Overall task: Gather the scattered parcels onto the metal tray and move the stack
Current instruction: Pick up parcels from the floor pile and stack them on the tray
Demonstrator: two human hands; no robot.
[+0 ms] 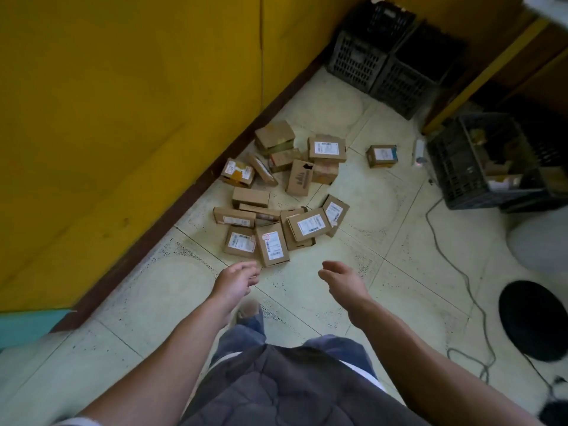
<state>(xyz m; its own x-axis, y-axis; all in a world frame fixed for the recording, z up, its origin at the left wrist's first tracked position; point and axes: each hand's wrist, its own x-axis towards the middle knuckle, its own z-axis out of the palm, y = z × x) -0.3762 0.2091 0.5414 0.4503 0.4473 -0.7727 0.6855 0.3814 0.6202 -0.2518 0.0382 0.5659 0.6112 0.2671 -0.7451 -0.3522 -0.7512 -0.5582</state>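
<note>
Several small brown cardboard parcels (pixel 278 195) with white labels lie scattered on the pale tiled floor beside the yellow wall. One parcel (pixel 381 155) lies apart to the right. The nearest labelled parcel (pixel 272 245) is just beyond my fingertips. My left hand (pixel 238 279) hangs above the floor with loosely curled fingers, holding nothing. My right hand (pixel 341 279) is likewise loose, holding nothing, a little right of the pile. No metal tray is in view.
Black plastic crates (pixel 381 53) stand in the far corner. Another crate (pixel 482 161) with items inside sits at the right. A cable (pixel 461 272) runs across the floor toward a black round object (pixel 533 319). The yellow wall with its dark skirting (pixel 172 207) borders the left.
</note>
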